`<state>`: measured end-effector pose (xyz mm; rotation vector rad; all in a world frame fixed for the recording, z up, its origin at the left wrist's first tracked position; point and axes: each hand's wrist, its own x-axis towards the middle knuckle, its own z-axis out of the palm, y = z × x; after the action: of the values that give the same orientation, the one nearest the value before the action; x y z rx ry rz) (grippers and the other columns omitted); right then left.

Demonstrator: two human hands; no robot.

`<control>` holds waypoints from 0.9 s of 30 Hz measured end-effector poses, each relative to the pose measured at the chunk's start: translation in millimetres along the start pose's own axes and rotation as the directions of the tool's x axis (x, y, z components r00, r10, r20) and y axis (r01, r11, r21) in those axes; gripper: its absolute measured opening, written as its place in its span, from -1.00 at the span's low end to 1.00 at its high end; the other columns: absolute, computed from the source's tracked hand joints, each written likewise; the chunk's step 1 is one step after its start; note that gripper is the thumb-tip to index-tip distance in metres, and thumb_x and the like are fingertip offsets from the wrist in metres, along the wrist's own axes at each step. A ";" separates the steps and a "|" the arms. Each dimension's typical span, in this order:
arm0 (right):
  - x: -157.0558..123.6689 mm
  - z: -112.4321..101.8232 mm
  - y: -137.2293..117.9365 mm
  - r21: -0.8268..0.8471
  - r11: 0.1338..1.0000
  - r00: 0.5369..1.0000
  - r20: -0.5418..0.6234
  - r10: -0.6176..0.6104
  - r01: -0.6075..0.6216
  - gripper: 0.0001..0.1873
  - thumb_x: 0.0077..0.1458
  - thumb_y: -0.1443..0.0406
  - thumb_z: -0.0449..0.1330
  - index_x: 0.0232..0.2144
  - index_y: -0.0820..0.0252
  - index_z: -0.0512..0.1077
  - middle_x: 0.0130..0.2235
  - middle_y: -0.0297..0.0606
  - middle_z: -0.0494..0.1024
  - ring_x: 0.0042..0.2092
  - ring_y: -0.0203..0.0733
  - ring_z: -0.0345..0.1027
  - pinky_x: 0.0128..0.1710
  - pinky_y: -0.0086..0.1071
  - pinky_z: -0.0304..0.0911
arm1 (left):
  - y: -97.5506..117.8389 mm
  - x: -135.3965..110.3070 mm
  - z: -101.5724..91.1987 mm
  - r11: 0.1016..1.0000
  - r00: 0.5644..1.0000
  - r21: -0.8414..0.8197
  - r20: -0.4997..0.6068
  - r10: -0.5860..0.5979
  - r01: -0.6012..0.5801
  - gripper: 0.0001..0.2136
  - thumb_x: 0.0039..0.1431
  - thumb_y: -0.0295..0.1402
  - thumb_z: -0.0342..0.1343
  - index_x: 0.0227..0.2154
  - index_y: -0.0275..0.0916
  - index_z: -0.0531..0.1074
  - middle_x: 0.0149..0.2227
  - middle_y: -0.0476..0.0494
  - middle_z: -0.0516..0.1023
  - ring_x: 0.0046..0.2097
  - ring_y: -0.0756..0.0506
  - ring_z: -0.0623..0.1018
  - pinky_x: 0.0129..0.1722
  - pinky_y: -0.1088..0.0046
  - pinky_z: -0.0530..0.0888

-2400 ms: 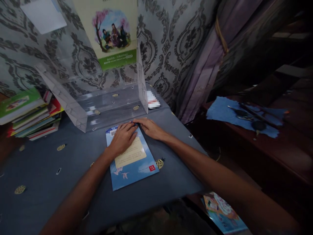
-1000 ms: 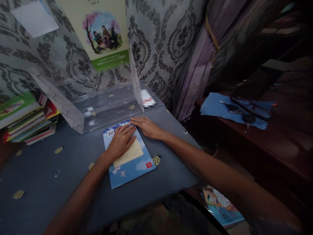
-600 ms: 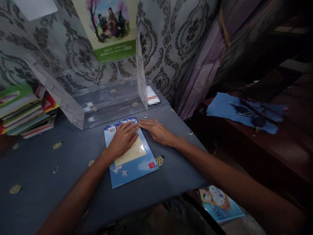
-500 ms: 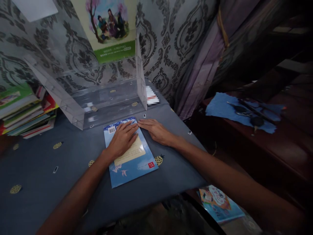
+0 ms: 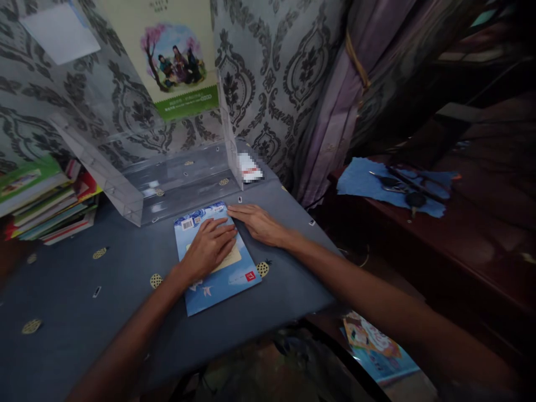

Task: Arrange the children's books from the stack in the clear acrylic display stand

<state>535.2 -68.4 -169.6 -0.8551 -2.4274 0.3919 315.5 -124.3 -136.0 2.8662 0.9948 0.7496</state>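
Observation:
A blue book (image 5: 228, 287) with a cream panel, a barcode and a red mark lies flat on the table, its back cover up. My left hand (image 5: 210, 245) rests on the middle of the cover with its fingers stretched out, hiding part of the panel. At the book's upper right corner is my right hand (image 5: 257, 223), its fingers straight and lying along the edge; the fingertips touch or nearly touch the corner. Neither hand grasps anything.
Behind the book stands a clear plastic rack (image 5: 188, 184). A pile of books (image 5: 52, 204) is at the left. On the dark red surface at the right, a blue cloth (image 5: 360, 178) bears small tools. Another book (image 5: 379, 346) lies below the table's right edge.
My left hand has slid down the cover from near the top edge, uncovering the upper part. My right hand stays by the upper right corner. The whole view has shifted slightly.

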 end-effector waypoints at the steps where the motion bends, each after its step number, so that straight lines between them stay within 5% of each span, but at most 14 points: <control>1: 0.2 -0.9 -1.2 0.001 1.000 1.000 0.009 0.001 -0.001 -0.33 0.10 0.58 0.00 0.24 0.21 0.35 0.28 -0.08 0.38 0.31 -0.07 0.23 0.28 -0.03 0.17 | 3.0 -1.2 0.6 1.000 1.000 -0.002 0.007 -0.001 0.001 -0.73 0.41 -0.35 -0.01 0.04 -0.17 0.52 0.02 -0.21 0.62 0.20 -0.25 0.46 0.18 -0.08 0.36; 12: 1.1 -4.1 -4.3 -0.017 0.999 0.997 0.072 0.028 -0.027 -0.38 0.17 0.56 0.03 0.22 0.05 0.37 0.27 -0.24 0.40 0.31 -0.13 0.24 0.26 -0.07 0.17 | 6.3 -2.5 1.8 0.996 0.999 -0.089 0.026 -0.026 0.028 -0.73 0.41 -0.33 -0.02 0.04 -0.20 0.51 0.04 -0.22 0.61 0.19 -0.24 0.45 0.13 -0.05 0.43; 27: -16.2 -5.4 -16.3 0.027 0.999 0.999 0.037 -0.024 0.023 -0.43 0.16 0.55 0.02 0.17 0.16 0.43 0.23 -0.16 0.45 0.27 -0.11 0.30 0.26 -0.09 0.20 | 8.2 -3.0 -1.1 0.995 0.998 -0.080 -0.010 0.054 -0.055 -0.76 0.41 -0.34 0.00 -0.04 -0.21 0.55 -0.05 -0.18 0.65 0.11 -0.21 0.52 0.09 0.02 0.46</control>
<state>540.9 -90.8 -164.5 -0.8144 -2.4583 0.4332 317.7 -132.7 -135.0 2.8345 0.8692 0.7866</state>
